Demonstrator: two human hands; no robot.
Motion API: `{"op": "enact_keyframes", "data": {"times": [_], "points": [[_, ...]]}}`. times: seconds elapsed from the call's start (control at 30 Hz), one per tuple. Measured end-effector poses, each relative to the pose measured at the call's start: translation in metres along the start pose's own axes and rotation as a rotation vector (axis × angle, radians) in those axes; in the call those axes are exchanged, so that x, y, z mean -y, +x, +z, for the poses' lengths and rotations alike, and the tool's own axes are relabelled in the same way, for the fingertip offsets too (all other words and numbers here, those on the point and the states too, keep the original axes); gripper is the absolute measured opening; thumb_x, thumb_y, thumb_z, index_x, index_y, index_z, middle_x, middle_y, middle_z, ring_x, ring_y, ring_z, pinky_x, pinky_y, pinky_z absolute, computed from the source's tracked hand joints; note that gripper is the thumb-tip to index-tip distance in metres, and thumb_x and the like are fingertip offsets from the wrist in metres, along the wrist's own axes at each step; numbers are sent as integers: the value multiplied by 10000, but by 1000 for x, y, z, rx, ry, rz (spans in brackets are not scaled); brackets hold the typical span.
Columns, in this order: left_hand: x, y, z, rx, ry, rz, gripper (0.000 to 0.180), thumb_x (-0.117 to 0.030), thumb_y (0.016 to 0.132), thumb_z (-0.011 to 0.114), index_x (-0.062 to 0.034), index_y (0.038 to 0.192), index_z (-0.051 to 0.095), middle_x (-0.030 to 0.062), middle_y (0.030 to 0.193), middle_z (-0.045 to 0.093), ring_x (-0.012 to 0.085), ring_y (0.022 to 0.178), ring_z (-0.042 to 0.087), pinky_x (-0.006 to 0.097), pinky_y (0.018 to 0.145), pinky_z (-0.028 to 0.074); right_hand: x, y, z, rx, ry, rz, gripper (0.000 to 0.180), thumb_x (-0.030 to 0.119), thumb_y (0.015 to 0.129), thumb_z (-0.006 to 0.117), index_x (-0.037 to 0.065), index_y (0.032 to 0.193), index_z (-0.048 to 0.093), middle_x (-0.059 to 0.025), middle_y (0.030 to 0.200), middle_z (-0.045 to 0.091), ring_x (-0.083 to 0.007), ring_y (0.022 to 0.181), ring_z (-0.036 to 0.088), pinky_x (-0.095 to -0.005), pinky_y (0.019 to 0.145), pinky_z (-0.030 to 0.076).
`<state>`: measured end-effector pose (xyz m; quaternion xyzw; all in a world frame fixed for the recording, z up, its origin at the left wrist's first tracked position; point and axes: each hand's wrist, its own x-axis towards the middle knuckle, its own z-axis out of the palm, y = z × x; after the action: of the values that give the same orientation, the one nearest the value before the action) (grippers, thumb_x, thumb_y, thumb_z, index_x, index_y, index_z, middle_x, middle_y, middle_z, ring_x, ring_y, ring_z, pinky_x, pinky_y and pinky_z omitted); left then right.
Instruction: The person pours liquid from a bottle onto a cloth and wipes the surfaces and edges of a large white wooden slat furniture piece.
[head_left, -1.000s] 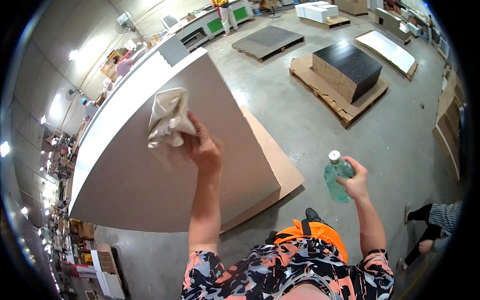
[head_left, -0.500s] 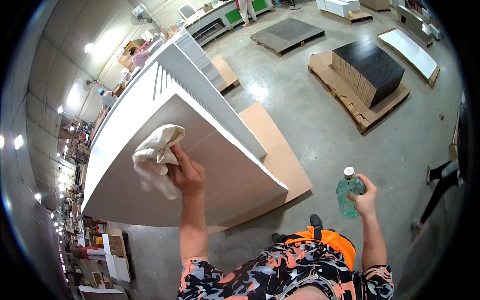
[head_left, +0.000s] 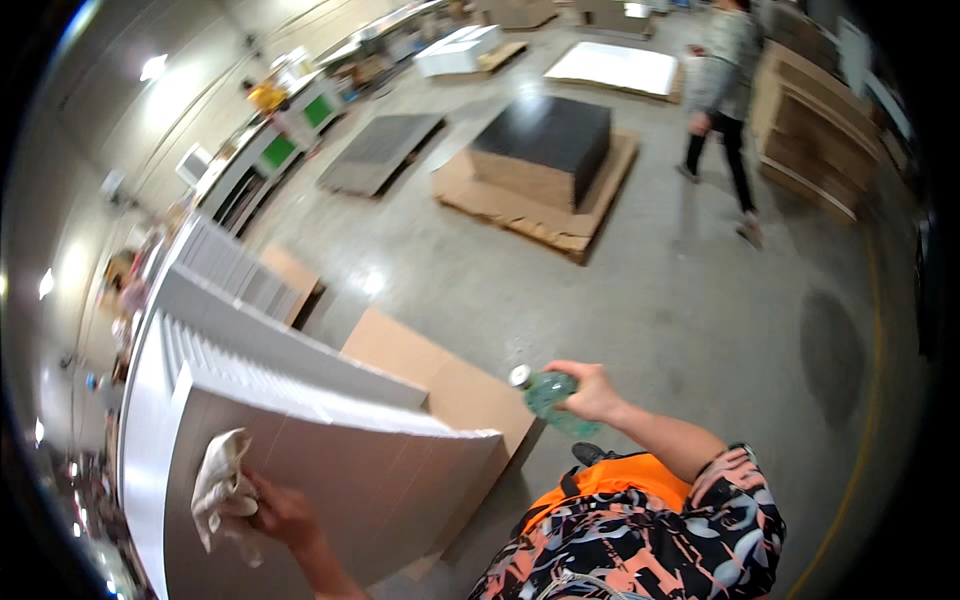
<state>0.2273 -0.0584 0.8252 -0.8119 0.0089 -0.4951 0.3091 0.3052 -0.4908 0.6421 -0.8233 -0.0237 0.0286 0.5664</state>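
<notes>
A large white panel (head_left: 340, 490) lies on a stack at near left. The left hand (head_left: 283, 512), fingers closed on a crumpled white cloth (head_left: 222, 487), presses it against the panel. At right, the right hand (head_left: 592, 392) grips a green bottle (head_left: 552, 397), fingers wrapped around it.

White cloth (head_left: 222, 487), green bottle (head_left: 552, 397), pale grey panel (head_left: 370, 490).
</notes>
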Motion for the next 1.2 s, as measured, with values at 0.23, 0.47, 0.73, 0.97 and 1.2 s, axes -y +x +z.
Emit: {"op": "enact_keyframes", "data": {"times": [0.23, 0.47, 0.73, 0.97, 1.2], "points": [[-48, 40, 32, 99, -86, 160, 413, 11, 852, 543, 26, 1261, 591, 227, 1086, 648, 430, 1019, 621, 492, 966, 480, 18, -14, 11, 50, 11, 22, 562, 115, 624, 741, 166, 1179, 669, -108, 1008, 724, -275, 924, 697, -357, 838, 547], [-25, -3, 27, 178, -272, 83, 374, -5, 808, 583, 45, 1174, 641, 216, 1029, 671, 377, 855, 649, 429, 769, 524, 9, -24, 23, -6, 35, -38, 556, 40, 596, 757, 93, 1145, 680, -100, 1007, 727, -194, 925, 691, -329, 850, 538], [-27, 9, 25, 220, -205, 184, 402, -52, 798, 577, 119, 1160, 615, 200, 1209, 616, 350, 957, 615, 437, 890, 509, 19, -41, 32, -24, 82, 10, 530, -58, 580, 745, 39, 1095, 668, -40, 918, 697, -129, 870, 651, -293, 832, 518], [-18, 8, 4, 159, -269, 15, 427, -44, 766, 615, -20, 1190, 654, 177, 1008, 676, 350, 924, 646, 458, 877, 505, 29, -56, 39, -3, 150, 12, 528, -85, 573, 751, 40, 1081, 676, -23, 922, 697, -111, 863, 645, -282, 821, 519], [14, -59, -71, 115, -748, -969, 506, 71, 905, 408, 58, 1408, 458, 178, 1417, 519, 315, 1216, 559, 359, 1037, 432, 21, -75, 28, -19, 112, 45, 547, -84, 571, 753, 42, 1098, 675, -43, 927, 708, -127, 867, 656, -288, 827, 520]]}}
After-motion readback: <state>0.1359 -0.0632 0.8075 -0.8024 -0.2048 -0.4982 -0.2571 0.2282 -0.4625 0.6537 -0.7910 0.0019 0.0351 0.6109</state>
